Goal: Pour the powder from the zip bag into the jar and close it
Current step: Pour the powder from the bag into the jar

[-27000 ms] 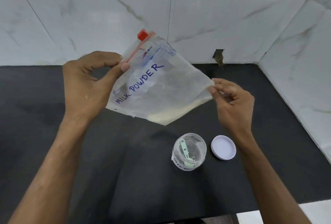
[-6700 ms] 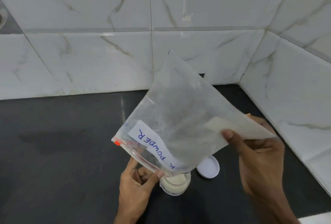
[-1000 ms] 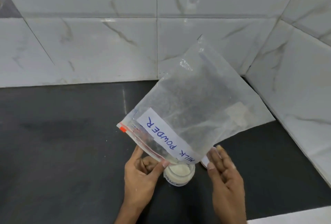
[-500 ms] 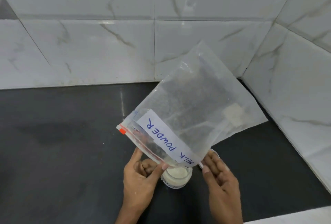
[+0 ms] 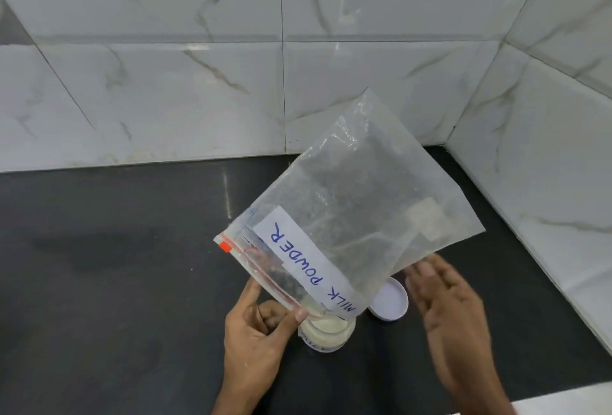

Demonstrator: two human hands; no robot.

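Note:
A clear zip bag (image 5: 357, 202) with a white "MILK POWDER" label is tipped upside down, its open red-striped mouth over the small clear jar (image 5: 326, 335). The jar stands on the black counter and holds pale powder. A small clump of powder clings in the raised right corner of the bag. My left hand (image 5: 255, 331) pinches the bag's mouth edge just left of the jar. My right hand (image 5: 447, 308) is blurred, fingers spread, just below the bag's lower right edge, holding nothing. The white round lid (image 5: 390, 302) lies flat to the right of the jar.
The black counter (image 5: 116, 282) runs to white marble-tiled walls at the back (image 5: 198, 83) and on the right (image 5: 546, 182), forming a corner behind the bag. A pale edge shows at the counter's front right.
My right hand has come away from the bag's lower side and moved right, now blurred and spread. The bag stays tipped over the jar in my left hand.

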